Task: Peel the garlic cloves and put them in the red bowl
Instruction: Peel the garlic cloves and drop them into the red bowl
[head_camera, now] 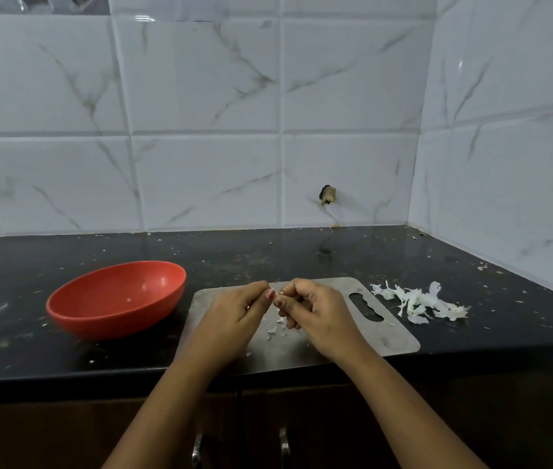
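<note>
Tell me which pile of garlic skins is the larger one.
The pile of skins on the counter right of the steel board is larger; the other is a few flakes on the board itself.

Left of centre: red bowl (116,299), plain, a few pale specks inside. Across the middle: glossy black desk (302,252), flecked white. Centre: dull silver-grey board (393,336), dotted with white flakes. Right: white garlic skins (420,301), faintly tinged lilac. Upper frame: white wall tiles (200,79) veined grey-green like marble. Bottom: dark brown cabinet doors (65,434), silver handles (284,441). Dark red polish on the fingers (278,302) at centre.
</note>
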The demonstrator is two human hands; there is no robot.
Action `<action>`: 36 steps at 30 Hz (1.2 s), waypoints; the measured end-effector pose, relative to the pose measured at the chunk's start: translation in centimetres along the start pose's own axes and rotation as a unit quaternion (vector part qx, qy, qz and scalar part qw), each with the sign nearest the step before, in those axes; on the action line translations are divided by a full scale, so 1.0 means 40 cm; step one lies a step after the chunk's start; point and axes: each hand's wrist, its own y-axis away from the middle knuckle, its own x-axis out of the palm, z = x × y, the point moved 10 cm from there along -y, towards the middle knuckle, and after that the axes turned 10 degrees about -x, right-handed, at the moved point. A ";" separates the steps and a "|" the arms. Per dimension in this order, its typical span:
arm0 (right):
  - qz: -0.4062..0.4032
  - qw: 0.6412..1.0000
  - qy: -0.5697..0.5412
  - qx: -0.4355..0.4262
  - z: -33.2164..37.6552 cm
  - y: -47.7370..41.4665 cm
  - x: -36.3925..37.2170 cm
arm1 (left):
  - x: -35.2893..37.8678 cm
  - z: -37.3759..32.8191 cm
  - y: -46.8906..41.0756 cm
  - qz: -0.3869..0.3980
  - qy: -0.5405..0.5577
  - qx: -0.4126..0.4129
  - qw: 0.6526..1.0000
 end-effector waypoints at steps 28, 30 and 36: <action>0.075 0.975 -0.168 0.125 -0.041 0.011 0.038 | -0.011 -0.067 0.019 -0.041 -0.017 0.063 0.997; 0.087 0.963 -0.200 0.156 -0.047 0.016 0.046 | -0.006 -0.066 0.016 -0.040 -0.040 0.089 0.994; 0.091 0.930 -0.286 0.212 -0.069 0.022 0.051 | 0.012 -0.069 0.018 -0.028 -0.129 0.144 0.981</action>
